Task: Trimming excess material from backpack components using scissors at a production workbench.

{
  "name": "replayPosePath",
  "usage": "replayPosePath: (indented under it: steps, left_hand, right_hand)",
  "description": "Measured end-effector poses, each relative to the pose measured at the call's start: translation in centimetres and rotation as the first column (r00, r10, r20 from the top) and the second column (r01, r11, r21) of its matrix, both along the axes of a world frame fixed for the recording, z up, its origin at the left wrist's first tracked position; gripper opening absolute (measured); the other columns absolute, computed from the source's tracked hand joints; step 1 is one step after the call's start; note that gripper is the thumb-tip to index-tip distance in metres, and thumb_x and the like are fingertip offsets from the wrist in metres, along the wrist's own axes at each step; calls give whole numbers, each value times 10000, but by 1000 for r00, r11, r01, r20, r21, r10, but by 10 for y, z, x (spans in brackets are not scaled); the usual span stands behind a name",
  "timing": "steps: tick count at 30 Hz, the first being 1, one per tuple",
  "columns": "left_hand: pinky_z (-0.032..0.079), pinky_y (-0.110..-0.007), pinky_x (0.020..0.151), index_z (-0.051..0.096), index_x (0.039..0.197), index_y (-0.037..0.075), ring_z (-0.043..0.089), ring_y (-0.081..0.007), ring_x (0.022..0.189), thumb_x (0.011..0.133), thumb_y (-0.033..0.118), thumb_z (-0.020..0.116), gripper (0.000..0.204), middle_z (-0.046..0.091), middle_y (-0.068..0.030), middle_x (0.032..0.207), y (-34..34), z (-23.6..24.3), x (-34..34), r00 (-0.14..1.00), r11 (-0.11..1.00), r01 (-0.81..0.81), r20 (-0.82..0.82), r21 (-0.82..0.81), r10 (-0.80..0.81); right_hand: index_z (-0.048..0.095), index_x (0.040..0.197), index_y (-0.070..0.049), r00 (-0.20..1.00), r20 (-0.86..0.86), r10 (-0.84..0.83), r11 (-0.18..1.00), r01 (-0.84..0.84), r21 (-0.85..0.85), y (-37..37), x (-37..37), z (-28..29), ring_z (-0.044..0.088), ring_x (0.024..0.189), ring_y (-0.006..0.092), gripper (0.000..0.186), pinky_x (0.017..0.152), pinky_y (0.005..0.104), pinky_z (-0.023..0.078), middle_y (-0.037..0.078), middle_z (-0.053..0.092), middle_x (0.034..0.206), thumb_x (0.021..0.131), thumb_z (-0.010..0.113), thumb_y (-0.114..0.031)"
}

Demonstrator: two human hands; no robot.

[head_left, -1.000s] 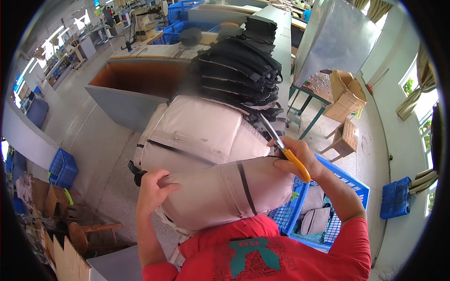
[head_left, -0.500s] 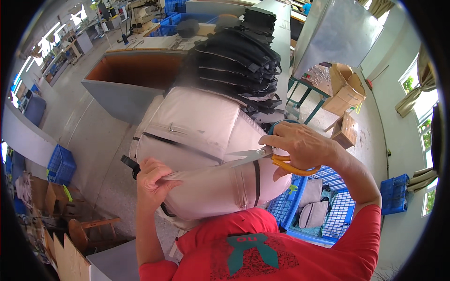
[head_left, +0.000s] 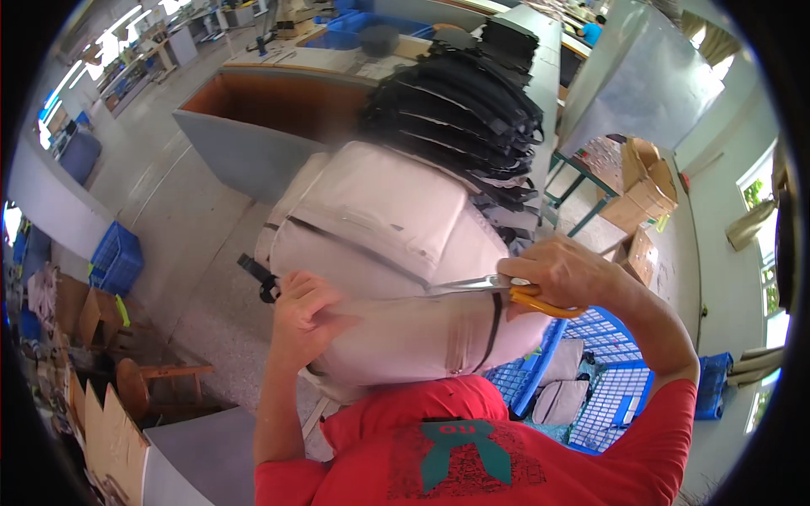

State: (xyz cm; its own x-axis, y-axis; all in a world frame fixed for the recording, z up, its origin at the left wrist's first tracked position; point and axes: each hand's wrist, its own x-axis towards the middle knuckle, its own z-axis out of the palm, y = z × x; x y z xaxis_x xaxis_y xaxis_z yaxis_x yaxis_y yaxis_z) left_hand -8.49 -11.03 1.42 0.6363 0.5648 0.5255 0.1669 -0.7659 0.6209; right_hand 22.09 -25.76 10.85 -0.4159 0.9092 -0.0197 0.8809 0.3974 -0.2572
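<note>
A pale beige padded bag (head_left: 422, 337) lies before me, with a black zip strip and a black buckle at its left. My left hand (head_left: 310, 308) grips the bag's left part along its upper seam, fingers bent, blurred. My right hand (head_left: 553, 271) holds scissors (head_left: 544, 305) with orange handles; the blades lie along the bag's seam, pointing left, and I cannot tell how far apart they are. Behind that bag, more pale padded fabric (head_left: 396, 190) leans against a tall stack of black padded pieces (head_left: 447, 101).
A grey wooden bin (head_left: 228, 148) is at back left. Blue crates (head_left: 603, 333) with grey pieces stand at lower right, another blue crate (head_left: 114, 257) at left. A metal cabinet (head_left: 637, 76), green-legged table (head_left: 591, 173) and cardboard box (head_left: 645, 194) are right. A person (head_left: 595, 32) is far back.
The scissors have swung down from pointing up to lie across the bag, pointing left. My left fingers have closed on the fabric. The view has shifted slightly.
</note>
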Motion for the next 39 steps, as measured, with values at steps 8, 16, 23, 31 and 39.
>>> replayPosePath:
  steps: [8,16,23,31,39]
  left_hand:
    - [422,-289,841,539,1108,12,556,-145,893,655,27,679,475,618,-39,912,-12,-49,-20,913,802,-103,264,-588,310]
    - [458,-228,722,584,979,-36,560,-78,794,721,-7,687,280,628,-34,882,-32,-17,-5,899,668,148,380,-729,216]
    - [451,-209,701,591,1019,-33,556,-70,766,693,-13,706,346,632,-28,870,-40,-8,12,945,826,141,324,-545,52]
    - [450,-224,733,615,1003,-18,568,-86,806,660,-32,682,349,642,-26,880,-45,-15,12,896,713,209,423,-670,135]
    - [454,-239,768,603,1022,-35,575,-110,843,662,-77,641,364,634,-45,933,-46,-17,14,851,654,295,502,-697,151]
  right_hand:
    - [540,822,-40,958,-247,-148,987,128,-92,-12,3,-16,561,576,300,181,524,370,425,116,539,619,745,680,-126]
    - [550,1019,-51,965,-194,-179,983,167,-73,-6,-11,1,567,754,279,530,654,358,440,103,572,794,604,809,-257]
    - [511,1104,-26,994,-101,-52,997,47,-58,14,-35,4,525,798,285,629,690,360,420,129,523,840,685,730,-441]
    - [528,1105,-24,997,-53,-64,995,60,-76,7,-35,-1,494,728,237,397,643,349,406,129,519,820,817,627,-278]
    - [547,1062,-38,995,-49,-82,993,78,-84,4,-41,-5,499,738,224,507,637,344,407,100,519,770,723,709,-378]
